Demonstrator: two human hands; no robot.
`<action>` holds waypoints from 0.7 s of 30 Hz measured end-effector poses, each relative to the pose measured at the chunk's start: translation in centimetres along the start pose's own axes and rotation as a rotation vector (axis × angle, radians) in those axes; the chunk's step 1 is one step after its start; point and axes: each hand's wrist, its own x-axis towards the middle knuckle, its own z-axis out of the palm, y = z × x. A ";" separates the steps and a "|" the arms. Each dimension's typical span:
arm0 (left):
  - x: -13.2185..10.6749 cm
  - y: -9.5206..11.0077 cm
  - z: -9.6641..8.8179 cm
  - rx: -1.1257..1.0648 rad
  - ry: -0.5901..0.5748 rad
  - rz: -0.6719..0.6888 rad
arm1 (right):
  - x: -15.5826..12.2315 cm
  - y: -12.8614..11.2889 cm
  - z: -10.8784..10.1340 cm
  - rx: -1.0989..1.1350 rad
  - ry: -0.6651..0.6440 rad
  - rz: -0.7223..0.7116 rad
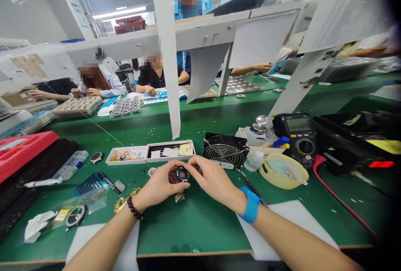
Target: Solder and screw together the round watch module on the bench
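Both hands are tucked in close on a small round black watch module point(182, 174) - a narrow pinch, with the left hand point(159, 185) and right hand point(213, 179) closing on it from either side, so the fingers hide a good part of it. The grip sits just above the green bench mat point(194, 231), and a small gold-and-black electronic part point(179, 197) lies right below it. Can't tell exactly what that part is. There's a black beaded bracelet point(134, 208) on the left wrist and a blue wristband point(250, 206) on the right.

Just past the hands, there's an open white compartment box point(150, 153) holding gold rings and paper bits, and beside it a black fan with a wire guard point(224, 150). Off to the right of the grip are a roll of tape point(283, 170), a digital multimeter point(297, 137), and a red test lead point(338, 196). To the left are a finished-looking round watch point(75, 216) on a clear plastic bag point(87, 198), with a red tray point(25, 154) further out.

What's really in the way is a long white paper strip point(166, 49) hanging down past the grip, plus a grey overhead shelf point(203, 33) - both cut across the view of the co-workers point(153, 74) at the far side of the bench, who sit among trays of watch parts point(125, 106).
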 end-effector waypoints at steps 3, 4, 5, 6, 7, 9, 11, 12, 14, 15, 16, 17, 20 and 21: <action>0.0 0.1 -0.2 -0.006 0.002 0.010 | 0.0 -0.2 -0.1 0.020 0.002 -0.014; 0.0 0.1 -0.2 -0.006 0.001 0.015 | 0.0 -0.2 -0.1 0.024 0.002 -0.015; 0.0 0.1 -0.3 -0.004 -0.002 0.018 | 0.0 -0.3 -0.2 0.025 0.001 -0.016; 0.0 0.1 -0.3 0.004 -0.004 0.020 | 0.0 -0.3 -0.3 0.023 0.002 -0.018; 0.0 0.1 -0.4 0.012 -0.008 0.020 | 0.0 -0.4 -0.3 0.016 0.003 -0.021; 0.0 0.2 -0.4 0.020 -0.016 0.015 | 0.1 -0.3 -0.4 -0.004 0.010 -0.036; -0.1 0.2 -0.5 0.013 -0.022 0.003 | 0.1 -0.3 -0.4 -0.027 0.016 -0.054; -0.1 0.3 -0.5 0.008 -0.028 -0.004 | 0.1 -0.2 -0.4 -0.034 0.015 -0.062; -0.1 0.4 -0.5 0.003 -0.040 -0.015 | 0.0 -0.1 -0.4 -0.040 0.008 -0.065; -0.1 0.4 -0.5 0.001 -0.047 -0.018 | -0.1 0.0 -0.4 -0.041 0.003 -0.061; -0.1 0.3 -0.6 -0.002 -0.050 -0.019 | -0.1 0.0 -0.5 -0.044 0.001 -0.058; 0.0 0.3 -0.6 -0.006 -0.046 -0.016 | -0.2 0.1 -0.5 -0.047 -0.001 -0.056; 0.0 0.1 -0.9 -0.011 -0.020 -0.005 | -0.2 0.2 -0.6 -0.053 -0.006 -0.062; 0.1 0.0 -0.9 -0.011 -0.016 -0.004 | -0.2 0.2 -0.6 -0.052 -0.006 -0.066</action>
